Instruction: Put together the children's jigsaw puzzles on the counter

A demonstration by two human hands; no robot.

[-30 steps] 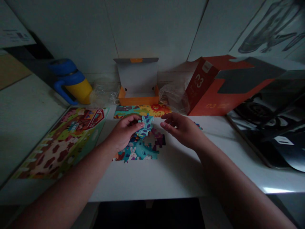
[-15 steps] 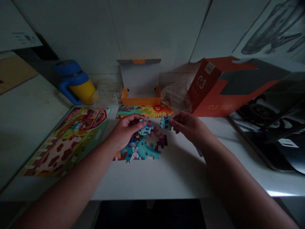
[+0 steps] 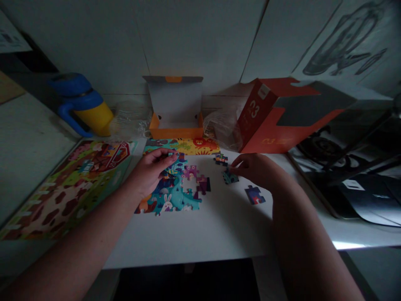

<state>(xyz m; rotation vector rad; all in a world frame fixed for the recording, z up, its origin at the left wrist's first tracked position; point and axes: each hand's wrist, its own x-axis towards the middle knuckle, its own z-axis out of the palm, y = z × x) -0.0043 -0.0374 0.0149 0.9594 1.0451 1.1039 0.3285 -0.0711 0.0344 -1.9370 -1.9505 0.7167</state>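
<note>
My left hand point(image 3: 156, 167) is closed on a teal jigsaw puzzle piece point(image 3: 176, 166), pinched between thumb and fingers above the upper left of a partly joined puzzle point(image 3: 180, 195). That puzzle shows a white rabbit and a teal animal, with purple pieces on its right side. To the right, my right hand point(image 3: 246, 167) pinches a dark teal puzzle piece point(image 3: 230, 176) at or close to the white tabletop. Two loose pieces lie near that hand: a multicoloured piece point(image 3: 221, 159) behind it and a blue-purple piece point(image 3: 255, 195) in front.
A farm picture sheet point(image 3: 72, 188) lies at left, below a blue-and-yellow jug point(image 3: 84, 104). An orange box point(image 3: 177, 132) with its lid up stands at the back, behind an animal strip point(image 3: 188, 145). Clear plastic point(image 3: 222, 125), a red box point(image 3: 269, 121) and a stove point(image 3: 360, 188) are rightward.
My right hand has moved away from the left and lowered its piece towards the table. Loose pieces beside it now show. The left hand still holds its piece, and the view has shifted slightly.
</note>
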